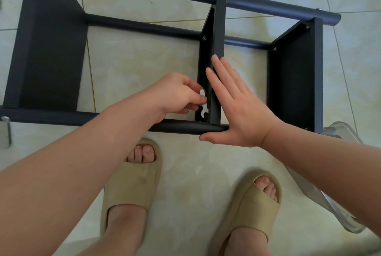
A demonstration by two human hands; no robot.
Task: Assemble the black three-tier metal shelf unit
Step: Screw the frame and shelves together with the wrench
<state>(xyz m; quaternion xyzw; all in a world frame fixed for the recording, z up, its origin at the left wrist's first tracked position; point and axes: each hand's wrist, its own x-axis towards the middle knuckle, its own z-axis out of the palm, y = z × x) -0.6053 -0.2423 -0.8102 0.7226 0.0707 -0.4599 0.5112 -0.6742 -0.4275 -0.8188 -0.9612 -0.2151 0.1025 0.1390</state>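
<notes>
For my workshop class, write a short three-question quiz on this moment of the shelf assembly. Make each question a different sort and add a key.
1. True or false: the shelf unit lies on its side on the tiled floor.
2. Which hand pinches the small flat wrench? A. left hand B. right hand C. neither
3. Fill in: the right hand lies open and flat against the ___ of the three shelf panels.
Key: 1 true; 2 A; 3 middle panel.
</notes>
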